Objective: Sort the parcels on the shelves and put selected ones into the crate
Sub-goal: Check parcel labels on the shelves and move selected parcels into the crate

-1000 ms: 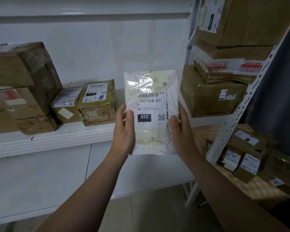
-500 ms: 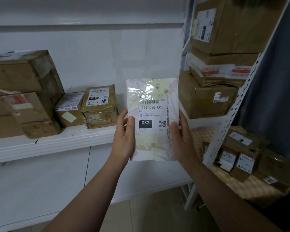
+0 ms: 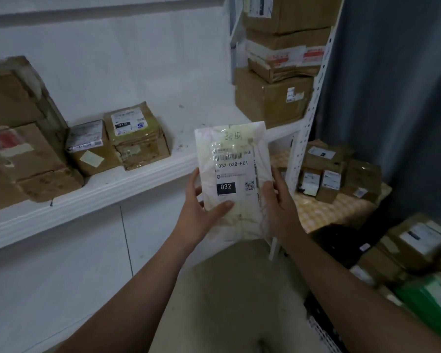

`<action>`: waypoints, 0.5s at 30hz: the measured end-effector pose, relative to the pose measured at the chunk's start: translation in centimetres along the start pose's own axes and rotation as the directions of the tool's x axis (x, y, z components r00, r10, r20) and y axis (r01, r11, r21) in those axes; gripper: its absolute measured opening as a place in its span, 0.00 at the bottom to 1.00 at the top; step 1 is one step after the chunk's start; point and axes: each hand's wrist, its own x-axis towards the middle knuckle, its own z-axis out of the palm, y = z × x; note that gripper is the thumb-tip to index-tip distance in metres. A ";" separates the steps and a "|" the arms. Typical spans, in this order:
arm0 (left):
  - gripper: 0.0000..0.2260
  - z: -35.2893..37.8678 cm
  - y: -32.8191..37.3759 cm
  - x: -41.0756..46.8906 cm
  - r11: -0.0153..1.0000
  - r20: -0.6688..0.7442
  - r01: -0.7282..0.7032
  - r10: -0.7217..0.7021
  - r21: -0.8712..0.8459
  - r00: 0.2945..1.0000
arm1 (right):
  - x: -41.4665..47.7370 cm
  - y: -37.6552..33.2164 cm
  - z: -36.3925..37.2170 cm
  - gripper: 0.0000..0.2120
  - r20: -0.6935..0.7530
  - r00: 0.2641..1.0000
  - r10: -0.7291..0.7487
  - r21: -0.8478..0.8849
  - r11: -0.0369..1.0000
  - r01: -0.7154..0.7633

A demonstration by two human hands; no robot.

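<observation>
You are holding the flat white parcel (image 3: 233,179) upright between both hands. Your left hand (image 3: 201,212) is gripping its left edge, thumb across the front, and your right hand (image 3: 279,207) is clasping the right edge.

Bare forearms; bare left hand (image 3: 198,212) and right hand (image 3: 278,208)

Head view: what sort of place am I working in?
Probably a parcel storeroom or pickup point: labelled cardboard boxes on a white shelf, more stacked on a metal rack, and a mailer coded 032-038-E01 held by left hand and right hand.
</observation>
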 end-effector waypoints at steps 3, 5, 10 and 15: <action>0.40 1.4 -1.1 -2.7 0.998 0.073 0.042 -0.039 -0.042 0.997 | -4.7 0.2 -1.7 0.21 -0.066 0.995 0.071 -0.023 0.997 -0.073; 0.38 2.8 -1.6 -4.7 0.996 0.118 0.055 -0.047 -0.064 0.992 | -7.5 -0.1 -3.2 0.23 -0.098 0.992 0.082 -0.080 0.993 -0.090; 0.37 6.4 -2.4 -8.7 0.988 0.219 0.108 -0.082 -0.111 0.972 | -13.6 -0.7 -6.3 0.27 -0.139 0.984 0.111 -0.136 0.982 -0.130; 0.33 10.7 -2.7 -12.2 0.986 0.305 0.153 -0.127 -0.063 0.944 | -19.0 -0.1 -9.9 0.27 -0.254 0.945 0.208 -0.044 0.973 -0.226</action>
